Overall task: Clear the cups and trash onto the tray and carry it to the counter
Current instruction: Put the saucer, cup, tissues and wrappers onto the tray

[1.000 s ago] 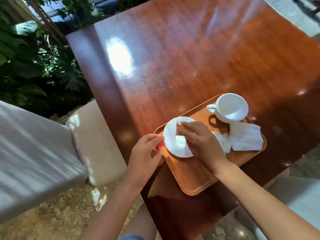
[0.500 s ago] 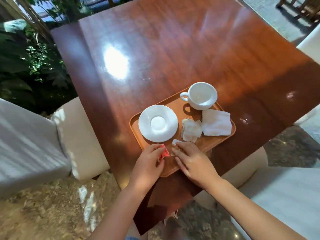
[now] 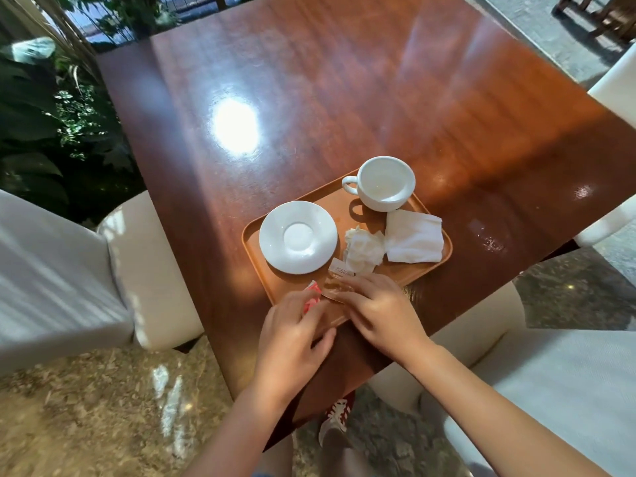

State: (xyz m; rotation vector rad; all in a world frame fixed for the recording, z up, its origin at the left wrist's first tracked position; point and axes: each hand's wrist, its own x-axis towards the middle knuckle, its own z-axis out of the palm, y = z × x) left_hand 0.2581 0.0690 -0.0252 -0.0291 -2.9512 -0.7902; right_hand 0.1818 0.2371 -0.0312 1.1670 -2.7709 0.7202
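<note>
head view: left hand (image 3: pixel 292 333) grip pinches red wrapper (image 3: pixel 311 297), right hand (image 3: pixel 380 309) grip pins clear wrapper (image 3: pixel 339 282) on tray (image 3: pixel 256 256) lip; wrappers could slip onto tabletop (image 3: pixel 344 98).

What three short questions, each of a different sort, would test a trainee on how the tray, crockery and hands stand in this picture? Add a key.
1. True or false: the white cup stands on the saucer.
2. Which lies nearest the cup? A. folded napkin B. red packet C. clear wrapper
3. Fill in: the crumpled tissue lies between the saucer and the ____.

Key
1. False: both sit apart on the wooden tray.
2. A
3. folded napkin

The left hand holds the red packet; the right hand rests on the clear wrapper.
</note>
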